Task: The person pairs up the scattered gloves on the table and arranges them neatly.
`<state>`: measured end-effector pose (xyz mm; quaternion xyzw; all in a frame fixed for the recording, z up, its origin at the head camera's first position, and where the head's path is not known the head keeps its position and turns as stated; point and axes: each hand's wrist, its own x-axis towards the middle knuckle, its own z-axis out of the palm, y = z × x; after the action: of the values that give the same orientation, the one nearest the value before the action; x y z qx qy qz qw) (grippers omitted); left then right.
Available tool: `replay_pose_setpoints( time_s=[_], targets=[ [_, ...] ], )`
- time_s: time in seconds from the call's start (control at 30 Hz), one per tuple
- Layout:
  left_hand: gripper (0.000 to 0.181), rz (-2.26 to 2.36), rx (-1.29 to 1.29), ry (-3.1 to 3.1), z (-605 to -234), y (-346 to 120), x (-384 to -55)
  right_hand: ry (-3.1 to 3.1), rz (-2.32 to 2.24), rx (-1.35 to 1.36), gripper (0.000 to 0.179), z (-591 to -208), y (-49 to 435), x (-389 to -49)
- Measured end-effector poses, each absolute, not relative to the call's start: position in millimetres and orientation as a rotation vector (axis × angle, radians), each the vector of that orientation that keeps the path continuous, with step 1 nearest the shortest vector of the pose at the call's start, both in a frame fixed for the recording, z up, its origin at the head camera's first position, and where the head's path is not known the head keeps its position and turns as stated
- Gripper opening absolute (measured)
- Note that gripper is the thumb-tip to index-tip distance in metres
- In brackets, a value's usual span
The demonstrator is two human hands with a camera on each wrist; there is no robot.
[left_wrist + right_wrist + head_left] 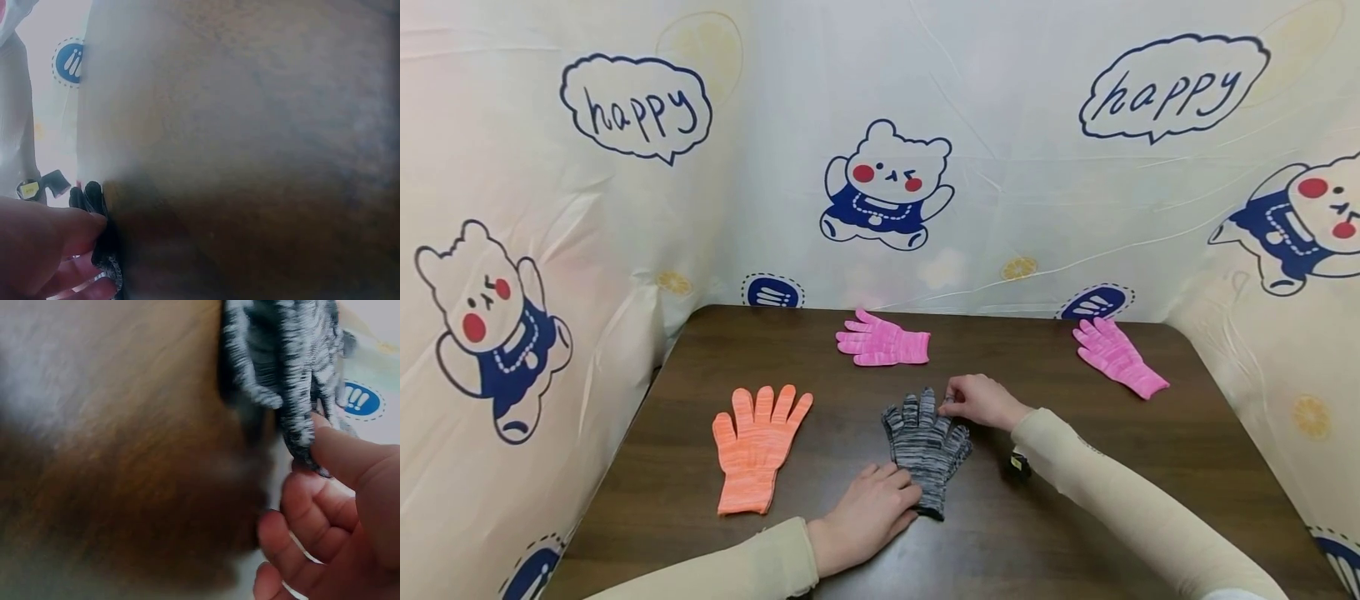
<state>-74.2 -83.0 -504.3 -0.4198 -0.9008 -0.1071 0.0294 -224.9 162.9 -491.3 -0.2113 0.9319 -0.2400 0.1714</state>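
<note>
A grey-and-black striped knitted glove (pixel 925 446) lies on the table with its fingers pointing away and its dark cuff toward me. My left hand (pixel 872 508) is at the glove's lower left edge, thumb and fingers on the cuff; the left wrist view shows dark knit between the thumb and fingers of that hand (pixel 56 250). At the far right side, my right hand (pixel 985 402) pinches the tip of one glove finger. Up close, the right wrist view shows the thumb and index finger of that hand (pixel 350 494) on the striped fingertip (pixel 300 434).
An orange glove (pixel 752 454) lies flat to the left. One pink glove (pixel 883 342) lies near the back edge of the brown table (pixel 662 475), and another pink glove (pixel 1120 358) at the back right. A printed cloth (pixel 1000 200) hangs around the back and sides.
</note>
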Motion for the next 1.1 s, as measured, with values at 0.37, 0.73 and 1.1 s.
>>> replay_pose_setpoints(
  time_s=[0.37,0.73,1.1],
  targets=[
    [0.009,-0.314,-1.255,-2.744,-505.7,-82.0,-74.0,2.439,-0.653,-0.636,0.019,-470.8,180.1,-205.6],
    [0.01,-0.284,-1.251,-2.73,-507.0,-81.6,-72.7,2.425,-0.731,-0.569,0.021,-475.7,189.5,-187.1],
    [0.011,-0.256,-1.252,-2.673,-507.9,-82.0,-71.3,2.563,-0.714,-0.642,0.017,-481.1,178.8,-179.6]
  ],
)
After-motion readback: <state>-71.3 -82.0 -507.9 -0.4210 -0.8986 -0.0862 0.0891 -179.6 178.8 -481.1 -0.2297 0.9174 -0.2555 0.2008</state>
